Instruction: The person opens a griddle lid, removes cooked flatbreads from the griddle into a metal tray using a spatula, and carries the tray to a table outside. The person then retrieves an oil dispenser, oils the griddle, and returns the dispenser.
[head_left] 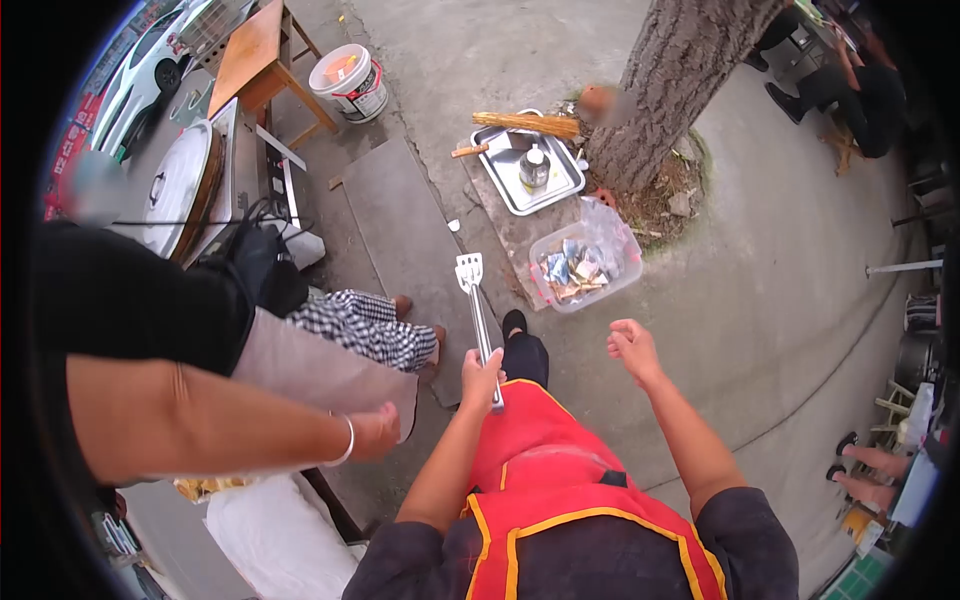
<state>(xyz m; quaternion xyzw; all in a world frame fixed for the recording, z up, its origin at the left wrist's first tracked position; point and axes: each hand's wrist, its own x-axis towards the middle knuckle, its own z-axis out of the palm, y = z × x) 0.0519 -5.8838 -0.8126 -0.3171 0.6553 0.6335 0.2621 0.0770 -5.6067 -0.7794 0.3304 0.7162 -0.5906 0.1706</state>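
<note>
My left hand is wrapped round the handle of metal tongs, whose slotted end points forward, away from me. Out to the right, my right hand hangs in the air with its fingers curled in, and what they hold, if anything, is hidden. Ahead of it on the ground is a clear plastic box with banknotes and a plastic bag inside. Beyond that box lies a metal tray bearing a dark jar with a white lid and a bundle of straw-like sticks.
A co-worker's arm with a bracelet reaches in from the left. Behind it are a large round lid, a wooden table and a white bucket. A tree trunk rises beyond the box. Seated people are at the right.
</note>
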